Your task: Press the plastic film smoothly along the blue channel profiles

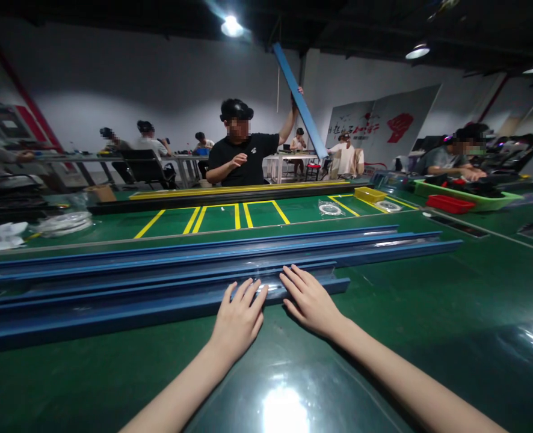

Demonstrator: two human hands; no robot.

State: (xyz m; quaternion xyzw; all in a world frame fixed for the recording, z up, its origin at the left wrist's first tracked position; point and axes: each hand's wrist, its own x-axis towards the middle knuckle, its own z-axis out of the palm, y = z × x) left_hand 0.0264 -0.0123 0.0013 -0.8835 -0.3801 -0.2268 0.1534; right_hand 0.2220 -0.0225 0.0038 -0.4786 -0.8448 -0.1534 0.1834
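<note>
Several long blue channel profiles lie side by side across the green table. Both my hands rest on the nearest blue channel (pixel 126 307), close to its right end. My left hand (pixel 239 313) has its fingers stretched forward over the channel's near edge. To its right, my right hand (pixel 309 299) also reaches over the channel with fingers extended. A clear, shiny film shows inside the channel between the hands. Behind lie longer blue channels (pixel 411 248), apart from my fingers. What my fingertips touch inside the channel is partly hidden.
Across the table a person in a black shirt (pixel 243 157) holds up a blue strip (pixel 300 102). Black and yellow profiles (pixel 230 195) lie before them. A red tray (pixel 450 204), a green basket (pixel 510 198), a yellow tray (pixel 369 194) and bagged coils (pixel 65 222) stand around.
</note>
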